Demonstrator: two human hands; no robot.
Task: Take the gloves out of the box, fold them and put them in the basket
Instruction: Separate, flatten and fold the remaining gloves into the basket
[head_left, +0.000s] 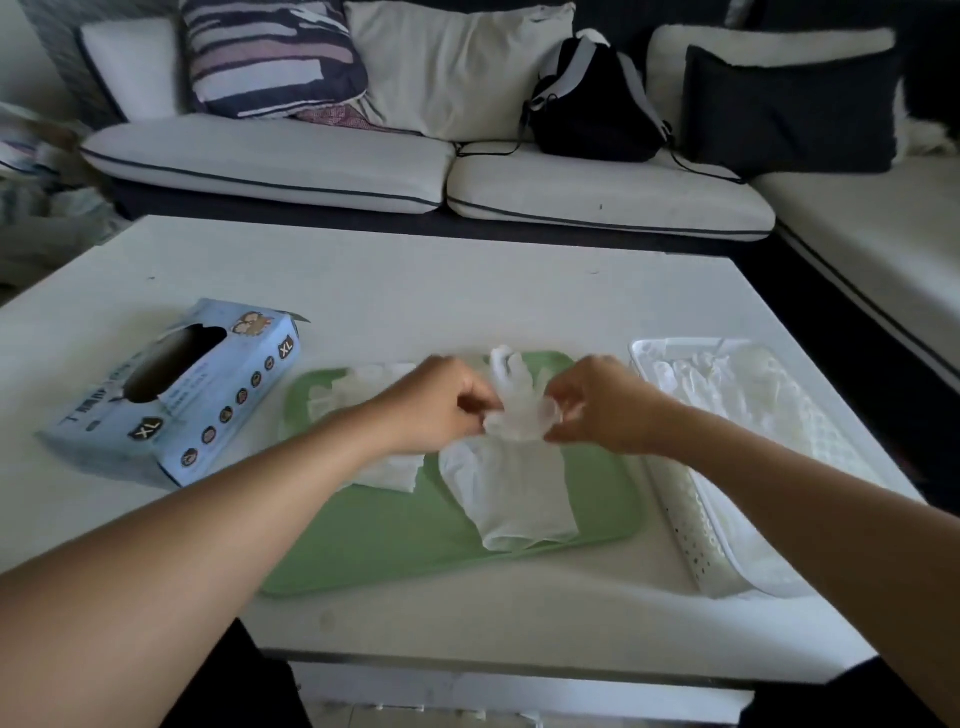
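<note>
A thin white glove (511, 478) lies lengthwise on the green mat (395, 535), cuff toward me. Its finger end is raised and bent back over the palm. My left hand (441, 405) pinches that raised part from the left, and my right hand (602, 405) pinches it from the right. Another white glove (387, 470) lies flat on the mat's left part, partly under my left forearm. The blue glove box (176, 395) sits left of the mat with its oval opening facing up. The white perforated basket (691, 519) stands right of the mat and holds several folded gloves (737, 389).
All of this rests on a white low table (467, 291). Behind it stands a white sofa (597, 192) with cushions and a black backpack (592, 98). The table's near edge runs just in front of my forearms.
</note>
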